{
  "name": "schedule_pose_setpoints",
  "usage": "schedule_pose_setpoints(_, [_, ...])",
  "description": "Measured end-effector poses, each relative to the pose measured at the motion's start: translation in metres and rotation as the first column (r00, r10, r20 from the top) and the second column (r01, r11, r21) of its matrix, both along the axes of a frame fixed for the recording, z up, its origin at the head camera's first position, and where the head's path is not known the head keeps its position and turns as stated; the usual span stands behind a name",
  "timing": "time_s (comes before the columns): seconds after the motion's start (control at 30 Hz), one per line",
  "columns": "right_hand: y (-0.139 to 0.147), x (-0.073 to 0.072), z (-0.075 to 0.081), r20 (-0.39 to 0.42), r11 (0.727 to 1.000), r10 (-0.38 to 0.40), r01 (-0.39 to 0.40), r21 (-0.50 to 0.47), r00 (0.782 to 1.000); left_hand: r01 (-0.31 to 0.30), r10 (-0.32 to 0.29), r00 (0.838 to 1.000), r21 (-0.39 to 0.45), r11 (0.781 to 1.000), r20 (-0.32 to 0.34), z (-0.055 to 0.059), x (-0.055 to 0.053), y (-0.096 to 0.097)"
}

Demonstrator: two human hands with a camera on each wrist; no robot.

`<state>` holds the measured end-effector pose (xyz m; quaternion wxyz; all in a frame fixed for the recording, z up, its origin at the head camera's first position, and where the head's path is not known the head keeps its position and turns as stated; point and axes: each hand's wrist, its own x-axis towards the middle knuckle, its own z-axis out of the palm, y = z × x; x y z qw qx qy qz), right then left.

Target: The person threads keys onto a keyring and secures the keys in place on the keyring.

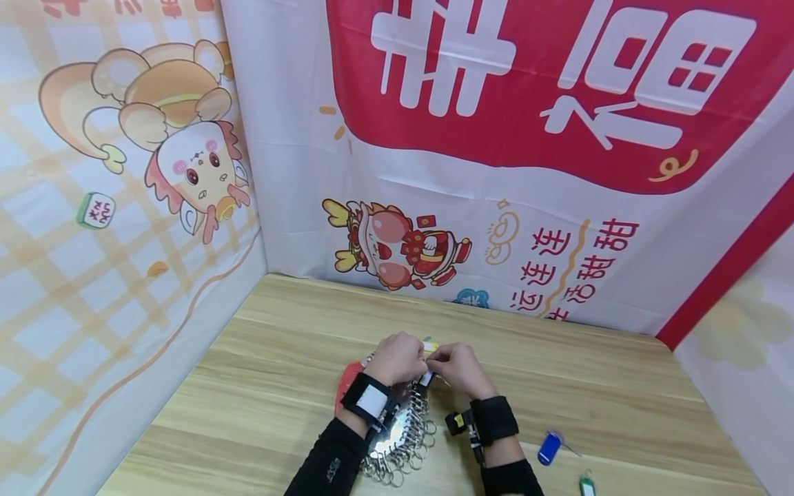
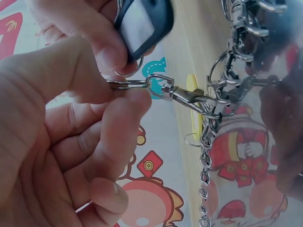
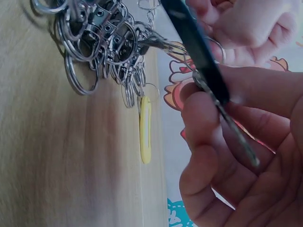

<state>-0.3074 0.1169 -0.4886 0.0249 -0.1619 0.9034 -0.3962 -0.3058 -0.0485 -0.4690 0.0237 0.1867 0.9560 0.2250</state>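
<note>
My left hand (image 1: 397, 359) pinches a metal split ring (image 2: 125, 85) between thumb and forefinger. That ring is linked to a swivel clasp (image 2: 189, 96), which hooks onto a metal chain (image 2: 205, 175). Close beside it, my right hand (image 1: 462, 370) grips a black key tag (image 2: 147, 26) with a white label and a small ring. A thin blurred metal piece (image 3: 239, 137) lies along the right fingers; its kind is unclear. Many more clasps with rings (image 1: 412, 441) hang along the edge of a shiny clear surface (image 1: 395, 428) under the left wrist.
Just beyond the hands lies a yellow key tag (image 3: 146, 132) with a ring. At the right are a blue key tag (image 1: 548, 448) and a green one (image 1: 586, 486). A red piece (image 1: 349, 382) shows left of the left wrist. Printed cloth (image 1: 298, 207) backs the wooden table (image 1: 248, 386).
</note>
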Motion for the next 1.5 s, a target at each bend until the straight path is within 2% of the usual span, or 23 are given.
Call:
schedule_pose_setpoints(0.17, [-0.0027, -0.0011, -0.0013, -0.011, 1.000, -0.021, 0.021, 0.018, 1.000, 0.018, -0.021, 0.998, -0.043, 0.999, -0.059, -0.0013, -0.0024, 0.0019])
schedule_pose_setpoints(0.47, [-0.0038, 0.0009, 0.0013, -0.012, 1.000, -0.021, 0.021, -0.015, 1.000, 0.039, -0.043, 0.998, -0.060, 0.997, -0.056, -0.0016, -0.0016, 0.0005])
schedule_pose_setpoints(0.77, [-0.0033, 0.0008, 0.0018, -0.021, 1.000, 0.018, -0.018, -0.009, 1.000, 0.051, -0.060, 0.994, -0.099, 0.994, -0.092, -0.0034, -0.0025, 0.0017])
schedule_pose_setpoints(1.03, [-0.0035, 0.0026, 0.0027, -0.022, 0.999, -0.017, 0.016, -0.037, 1.000, 0.053, -0.066, 0.991, -0.111, 0.992, -0.117, -0.0020, -0.0005, 0.0029])
schedule_pose_setpoints(1.17, [-0.0042, 0.0035, 0.0044, -0.006, 1.000, -0.003, 0.003, -0.017, 1.000, 0.054, -0.069, 0.991, -0.133, 0.990, -0.113, -0.0015, -0.0007, 0.0039])
schedule_pose_setpoints(1.5, [-0.0064, 0.0029, 0.0055, -0.049, 0.998, 0.051, -0.050, 0.026, 0.997, 0.031, -0.050, 0.990, -0.144, 0.989, -0.132, -0.0024, -0.0012, 0.0044])
